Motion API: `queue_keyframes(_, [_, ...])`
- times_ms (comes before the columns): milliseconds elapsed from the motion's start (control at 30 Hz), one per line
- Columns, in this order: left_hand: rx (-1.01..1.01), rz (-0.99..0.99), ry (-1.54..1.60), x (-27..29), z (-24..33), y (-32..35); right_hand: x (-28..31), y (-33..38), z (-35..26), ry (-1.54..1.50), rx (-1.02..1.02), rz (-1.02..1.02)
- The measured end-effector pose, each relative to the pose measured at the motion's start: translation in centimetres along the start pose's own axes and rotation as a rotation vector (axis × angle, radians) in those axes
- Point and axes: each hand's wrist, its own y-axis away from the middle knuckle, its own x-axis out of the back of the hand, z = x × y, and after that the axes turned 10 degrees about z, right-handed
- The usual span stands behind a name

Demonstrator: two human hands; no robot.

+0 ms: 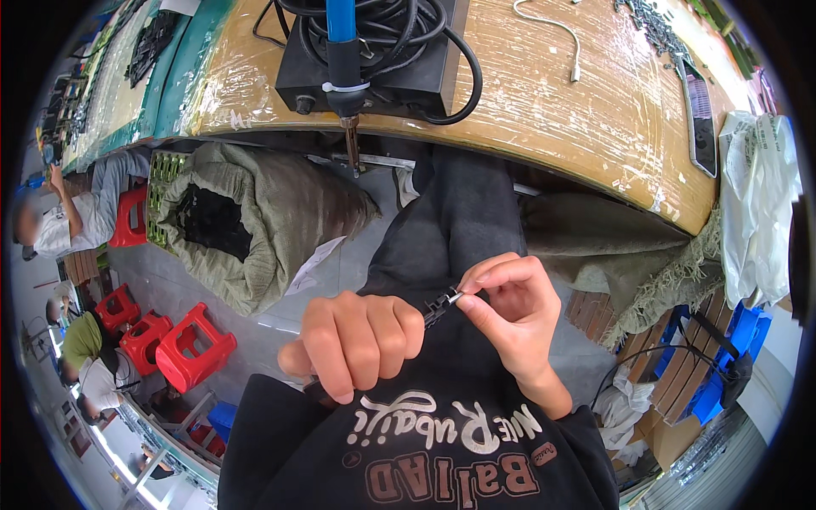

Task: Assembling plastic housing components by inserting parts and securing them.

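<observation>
Fisting a black tool (438, 304), left hand (357, 340); right hand (510, 310) pinching its tip.

Hands at the lap, workbench ahead

The left hand (357, 340) and right hand (510, 310) meet at a small tool (440, 303) over the lap. Ahead lies the workbench (544, 110), bearing a box (374, 68) with coiled cable (399, 21). A sack (255, 229) sits left of the legs, stools (191, 344) farther left.

Small black part (439, 303), silvery tip, held level
</observation>
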Motion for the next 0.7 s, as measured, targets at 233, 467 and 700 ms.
queue_keyframes(233, [0.009, -0.036, 0.044, 0.0, 0.3, 0.3, -0.4, -0.3, -0.3, 0.023, -0.090, -0.032])
queue_keyframes(467, [0.078, 0.233, 0.019, -0.2, 0.5, -0.2, -0.2, -0.5, -0.4, 0.129, -0.090, -0.143])
queue_keyframes(700, [0.949, 0.675, -0.260, 2.3, 1.4, 3.3, 0.7, -2.0, 0.6, 0.288, 0.273, -0.185])
